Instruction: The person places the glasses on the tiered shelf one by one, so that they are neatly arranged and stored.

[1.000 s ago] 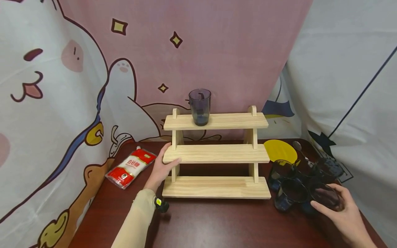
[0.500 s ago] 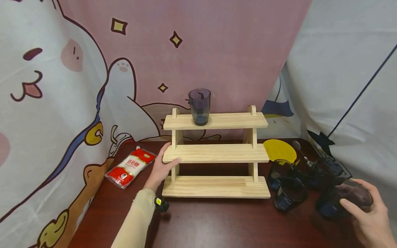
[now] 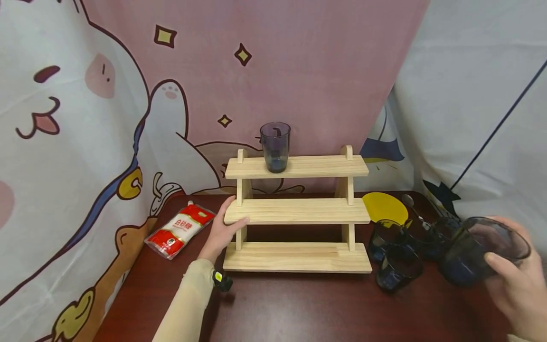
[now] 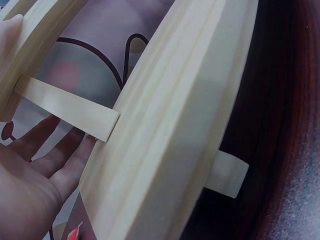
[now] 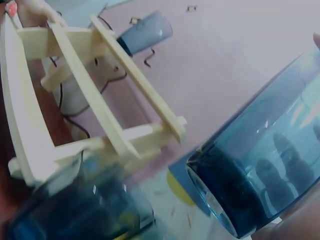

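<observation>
Hands work well apart. The right hand (image 3: 519, 280) is curled round a dark, see-through glass (image 3: 467, 259), thumb on the near side and fingertips showing through the wall in the right wrist view. The left hand (image 3: 220, 232) grips the left end of the middle board of a wooden rack (image 3: 299, 211), thumb over the board and the other fingers behind it. Over the last second the right hand has drawn its glass out of the cluster and raised it, and the glass now tilts, its rim toward that hand and its base toward the rack; the left hand has stayed where it was. That leaves one glass freed and in hand, with the rack apparently being steadied. Just beside the held glass, on the side toward the left hand, the remaining glasses (image 3: 399, 270) stand close together on the table (image 3: 299, 304), about four, though their overlap makes the count unsure. Beyond them from the right hand lie a yellow disc (image 3: 384, 208) and a spoon (image 3: 408, 201). Above and between the hands, an upright glass (image 3: 275, 148) stands on the rack's top board. Outward of the left hand lies a red-and-white bag (image 3: 181, 230).
</observation>
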A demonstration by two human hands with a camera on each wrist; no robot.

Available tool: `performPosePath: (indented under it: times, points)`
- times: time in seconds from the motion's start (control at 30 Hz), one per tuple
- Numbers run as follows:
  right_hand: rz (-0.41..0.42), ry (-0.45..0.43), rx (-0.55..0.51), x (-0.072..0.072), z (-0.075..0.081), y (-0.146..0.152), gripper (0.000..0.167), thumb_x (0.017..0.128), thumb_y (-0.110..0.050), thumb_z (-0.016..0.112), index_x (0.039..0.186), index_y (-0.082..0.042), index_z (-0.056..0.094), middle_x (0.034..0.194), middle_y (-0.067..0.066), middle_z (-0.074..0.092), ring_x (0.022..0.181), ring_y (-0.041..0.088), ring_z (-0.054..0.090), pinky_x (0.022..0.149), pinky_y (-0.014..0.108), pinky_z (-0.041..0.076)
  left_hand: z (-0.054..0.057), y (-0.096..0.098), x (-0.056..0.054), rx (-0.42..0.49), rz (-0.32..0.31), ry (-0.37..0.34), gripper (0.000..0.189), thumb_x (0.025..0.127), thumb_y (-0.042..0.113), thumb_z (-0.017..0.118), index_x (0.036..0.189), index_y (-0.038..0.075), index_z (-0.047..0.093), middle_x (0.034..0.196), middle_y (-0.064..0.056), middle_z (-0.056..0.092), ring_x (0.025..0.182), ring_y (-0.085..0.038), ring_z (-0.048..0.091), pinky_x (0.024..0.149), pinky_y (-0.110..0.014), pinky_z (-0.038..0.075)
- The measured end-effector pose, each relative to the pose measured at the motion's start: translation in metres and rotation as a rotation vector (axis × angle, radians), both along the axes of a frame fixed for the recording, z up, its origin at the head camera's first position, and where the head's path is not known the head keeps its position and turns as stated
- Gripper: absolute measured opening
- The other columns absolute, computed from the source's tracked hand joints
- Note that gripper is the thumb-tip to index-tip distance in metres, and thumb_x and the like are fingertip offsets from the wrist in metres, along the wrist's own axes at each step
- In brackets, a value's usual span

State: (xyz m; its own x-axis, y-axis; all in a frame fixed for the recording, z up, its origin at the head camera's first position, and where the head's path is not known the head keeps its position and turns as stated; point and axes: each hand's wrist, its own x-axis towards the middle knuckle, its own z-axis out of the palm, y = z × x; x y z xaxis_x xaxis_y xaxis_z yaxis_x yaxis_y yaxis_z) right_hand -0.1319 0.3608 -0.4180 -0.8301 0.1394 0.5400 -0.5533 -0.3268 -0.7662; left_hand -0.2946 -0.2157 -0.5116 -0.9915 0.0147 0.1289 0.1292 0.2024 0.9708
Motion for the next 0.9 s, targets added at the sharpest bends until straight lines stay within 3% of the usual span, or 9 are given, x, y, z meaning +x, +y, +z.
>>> performPosePath:
  times: [0.13,0.23,0.43,0.67,0.9]
  points:
    - [0.102,0.006,0.031,-0.014,0.013,-0.014,0.061,0.095,0.027,0.043,0.152,0.004,0.041,0.13,0.013,0.068,0.114,0.019,0.069,0.081,0.027,0.061,0.0,0.0,0.0,-0.002,0.002,-0.005,0.083,0.09,0.035,0.087,0.158,0.04,0.04,0.16,0.001,0.045,0.143,-0.025,0.042,0.118,-0.053,0.033]
    - [0.12,0.004,0.064,-0.026,0.022,-0.031,0.059,0.097,0.024,0.046,0.152,0.003,0.042,0.128,0.011,0.069,0.114,0.018,0.067,0.083,0.024,0.058,-0.001,-0.001,-0.002,0.012,-0.001,-0.015,0.085,0.091,0.032,0.086,0.16,0.038,0.038,0.161,0.0,0.044,0.144,-0.026,0.041,0.119,-0.053,0.032]
    - [0.065,-0.05,0.147,-0.046,0.034,-0.064,0.059,0.096,0.023,0.049,0.15,0.001,0.047,0.124,0.008,0.071,0.11,0.016,0.066,0.085,0.022,0.053,0.004,-0.001,-0.002,0.028,-0.018,-0.051,0.087,0.092,0.026,0.085,0.163,0.032,0.035,0.164,-0.005,0.04,0.146,-0.028,0.039,0.12,-0.053,0.031]
    - [0.017,-0.142,0.248,-0.078,0.044,-0.094,0.06,0.096,0.017,0.06,0.149,-0.011,0.05,0.12,0.0,0.07,0.104,0.009,0.066,0.082,0.018,0.054,0.029,0.005,0.016,0.047,-0.035,-0.05,0.086,0.092,0.023,0.085,0.163,0.026,0.037,0.163,-0.008,0.042,0.144,-0.029,0.041,0.121,-0.052,0.031]
    - [0.033,-0.164,0.259,-0.108,0.055,-0.119,0.056,0.098,0.009,0.066,0.149,-0.009,0.051,0.125,0.003,0.066,0.111,0.011,0.064,0.087,0.018,0.054,0.029,0.005,0.016,0.041,-0.032,-0.052,0.086,0.091,0.025,0.085,0.163,0.028,0.037,0.164,-0.006,0.04,0.147,-0.028,0.038,0.122,-0.054,0.028]
